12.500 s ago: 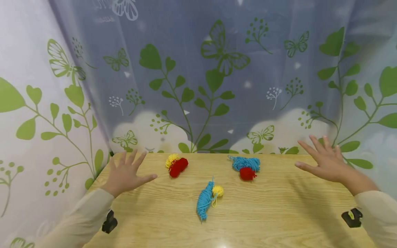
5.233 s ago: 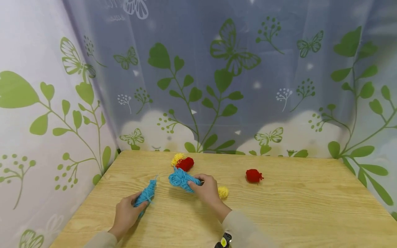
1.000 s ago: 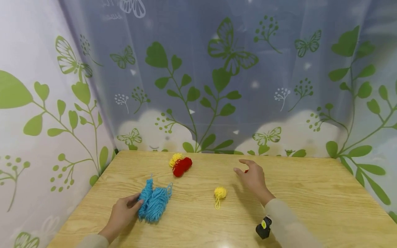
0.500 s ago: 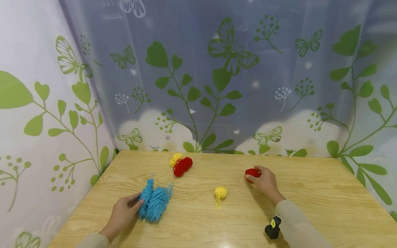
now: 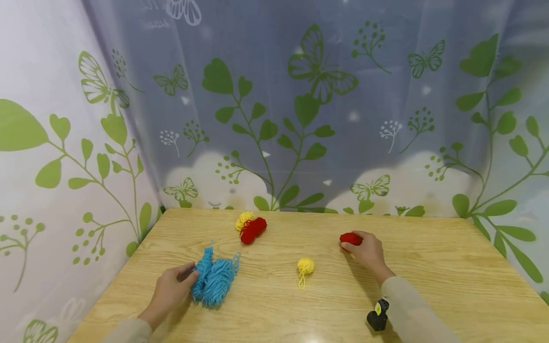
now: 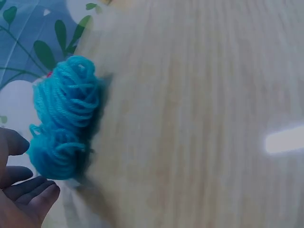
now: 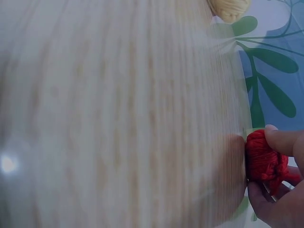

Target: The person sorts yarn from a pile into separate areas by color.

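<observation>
Two skeins of blue yarn (image 5: 218,282) lie side by side at the left front of the table. My left hand (image 5: 169,288) is just left of them, thumb and fingers parted; in the left wrist view a gap shows between the fingertips (image 6: 45,192) and the blue yarn (image 6: 66,99). Over on the right, my right hand (image 5: 370,250) pinches a small red yarn ball (image 5: 349,239) between thumb and fingers. The right wrist view has this red ball (image 7: 263,159) low over the wood. Between the hands sits a small yellow yarn ball (image 5: 305,266) with a loose loop.
Toward the back left, a red yarn bundle (image 5: 254,230) leans against a yellow one (image 5: 244,220). The wooden table (image 5: 274,314) ends at a printed curtain (image 5: 266,95) behind. Another curtain (image 5: 64,166) stands along the left side.
The blue skeins, earlier apart, now lie together at the left. My right hand has gone to the red ball and taken hold of it. My left hand has loosened slightly from the blue yarn.
</observation>
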The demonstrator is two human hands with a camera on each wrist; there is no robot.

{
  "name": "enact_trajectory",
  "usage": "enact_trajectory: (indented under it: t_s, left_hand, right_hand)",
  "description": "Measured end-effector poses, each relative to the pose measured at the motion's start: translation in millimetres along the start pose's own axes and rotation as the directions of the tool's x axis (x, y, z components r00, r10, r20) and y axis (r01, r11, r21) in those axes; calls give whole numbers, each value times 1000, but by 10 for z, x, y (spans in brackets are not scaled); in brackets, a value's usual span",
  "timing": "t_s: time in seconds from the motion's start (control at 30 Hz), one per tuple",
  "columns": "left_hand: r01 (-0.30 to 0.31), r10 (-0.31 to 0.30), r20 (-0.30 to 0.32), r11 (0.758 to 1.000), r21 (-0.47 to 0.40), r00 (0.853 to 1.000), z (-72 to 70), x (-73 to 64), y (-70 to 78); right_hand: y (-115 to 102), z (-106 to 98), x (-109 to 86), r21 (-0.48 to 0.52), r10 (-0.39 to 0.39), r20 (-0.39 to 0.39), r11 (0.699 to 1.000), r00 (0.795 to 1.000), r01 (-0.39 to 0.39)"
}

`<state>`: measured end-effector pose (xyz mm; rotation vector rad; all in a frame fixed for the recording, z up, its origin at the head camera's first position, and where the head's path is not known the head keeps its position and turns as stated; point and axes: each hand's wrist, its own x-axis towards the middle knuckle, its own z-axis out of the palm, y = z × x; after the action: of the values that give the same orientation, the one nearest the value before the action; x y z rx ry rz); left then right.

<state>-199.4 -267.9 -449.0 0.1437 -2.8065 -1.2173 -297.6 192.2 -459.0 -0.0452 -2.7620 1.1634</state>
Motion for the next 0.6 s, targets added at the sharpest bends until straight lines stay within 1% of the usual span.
enact_trajectory:
  t_s: [0.1, 0.17, 0.27, 0.37, 0.47, 0.6]
  left_hand:
    - [-17, 17, 1, 1000, -12, 1000, -51, 52, 58]
    - [-38, 38, -1, 999, -14, 999, -92, 109, 124]
    - [-84, 84, -6, 996, -22, 996, -138, 213, 264]
    - [-120, 120, 1, 992, -34, 993, -150, 318, 420]
    - [-147, 148, 11, 988, -48, 989, -109, 419, 545]
    - [-175, 176, 7, 983, -59, 984, 40, 551, 635]
  right_hand:
    - [1, -6, -3, 5, 0, 3, 1000, 1000, 0]
    - [1, -6, -4, 8, 1, 4, 1000, 1000, -1]
    - [5, -3, -6, 6, -1, 0, 1000, 1000, 1]
    - [5, 4, -4, 5, -10, -7, 1000, 1000, 10]
    - [8, 6, -4, 8, -19, -16, 1000, 1000, 19]
    - [18, 14, -11, 4, -23, -29, 1000, 999, 23]
